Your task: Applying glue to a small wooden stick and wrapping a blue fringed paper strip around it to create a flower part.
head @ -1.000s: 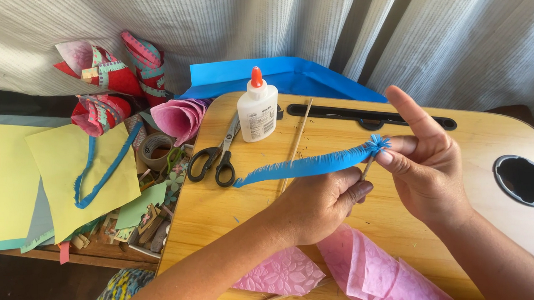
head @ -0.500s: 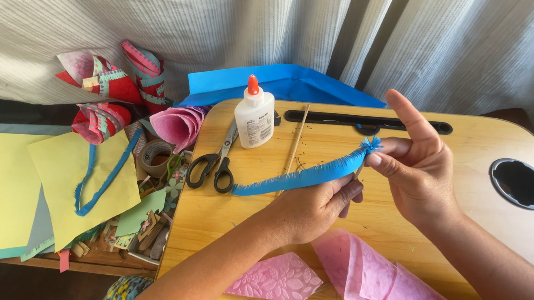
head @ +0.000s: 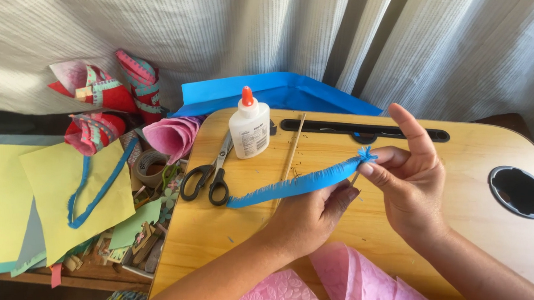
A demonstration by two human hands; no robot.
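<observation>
both hands (head: 308, 218) pinch blue fringed strip (head: 294, 185); white glue btl (head: 249, 129) behind, orange cap.

a bright spot by a big curtain

a long white curtain (head: 309, 30) with soft folds hangs across the whole back, and daylight shines through it. in front stands a light wooden lap table (head: 466, 175) with a dark round cup hole (head: 520, 191) and a long dark slot (head: 364, 128). a lower brown wooden table (head: 83, 280) sits at the left.
</observation>
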